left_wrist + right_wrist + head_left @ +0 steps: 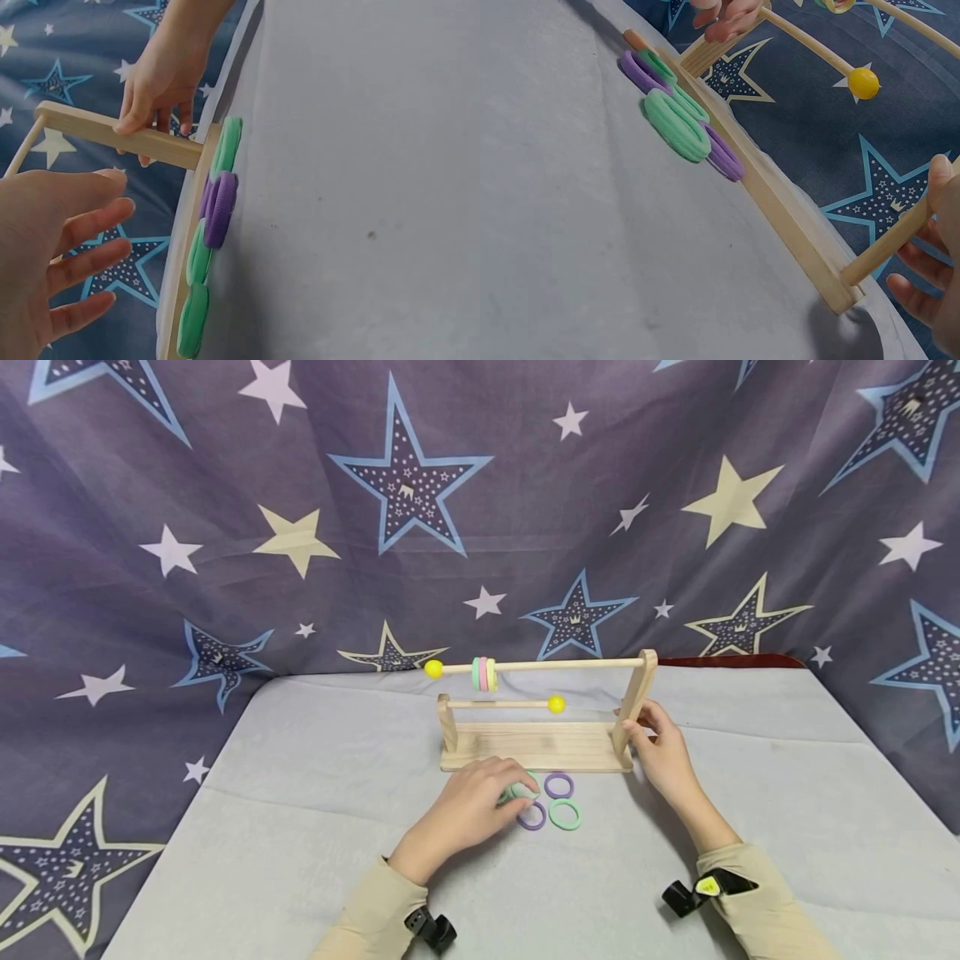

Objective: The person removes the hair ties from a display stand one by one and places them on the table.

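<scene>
A wooden stand [536, 747] has a tall right post [636, 706], a short left post and two rods. My right hand [663, 752] grips the tall post between thumb and fingers. In the right wrist view the right thumb [940, 176] lies on this post. My left hand [476, 802] hovers at the stand's front edge, over loose fabric rings, with fingers apart and nothing between them in the left wrist view. A purple ring [558, 786] and a green ring [566, 814] lie beside its fingertips; another purple ring [532, 817] and more green ones are partly covered by the hand.
Green, pink and yellow rings [484, 675] hang together on the upper rod [570, 665], near its yellow end ball [433, 669]. The lower rod ends in another yellow ball [556, 704]. A pale cloth [300, 827] covers the table, and a star-patterned curtain [510, 543] hangs behind it.
</scene>
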`<state>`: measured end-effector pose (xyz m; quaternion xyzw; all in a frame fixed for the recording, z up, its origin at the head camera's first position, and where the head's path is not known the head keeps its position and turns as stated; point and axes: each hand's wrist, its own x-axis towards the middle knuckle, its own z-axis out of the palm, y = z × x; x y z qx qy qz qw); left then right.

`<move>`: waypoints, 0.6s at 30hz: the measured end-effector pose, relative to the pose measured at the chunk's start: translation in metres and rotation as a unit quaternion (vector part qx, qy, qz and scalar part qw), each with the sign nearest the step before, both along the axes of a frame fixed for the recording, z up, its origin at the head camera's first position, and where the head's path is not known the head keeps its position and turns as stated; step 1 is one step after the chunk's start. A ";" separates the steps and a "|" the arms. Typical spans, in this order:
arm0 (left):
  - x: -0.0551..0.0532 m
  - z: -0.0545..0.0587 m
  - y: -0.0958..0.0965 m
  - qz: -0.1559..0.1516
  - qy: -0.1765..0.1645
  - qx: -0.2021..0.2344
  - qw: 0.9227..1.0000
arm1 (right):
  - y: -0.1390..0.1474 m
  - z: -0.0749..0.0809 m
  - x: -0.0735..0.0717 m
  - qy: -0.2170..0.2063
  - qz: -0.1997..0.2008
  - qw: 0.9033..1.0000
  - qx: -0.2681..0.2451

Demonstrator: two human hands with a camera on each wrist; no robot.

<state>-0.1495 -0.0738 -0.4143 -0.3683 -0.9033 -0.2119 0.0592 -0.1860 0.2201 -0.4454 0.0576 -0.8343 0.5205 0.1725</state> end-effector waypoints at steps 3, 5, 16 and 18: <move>-0.001 0.002 0.000 0.007 0.010 0.020 1.000 | 0.000 0.000 0.000 -0.001 0.001 1.000 -0.001; -0.001 0.003 0.000 0.016 0.022 0.041 0.999 | 0.000 0.000 0.000 -0.002 0.002 1.000 -0.002; -0.005 0.009 0.001 0.098 0.085 0.133 0.983 | 0.001 0.000 0.000 0.000 0.002 1.000 -0.001; -0.006 0.011 0.001 0.118 0.087 0.142 0.979 | 0.001 0.000 0.000 0.001 0.003 1.000 0.000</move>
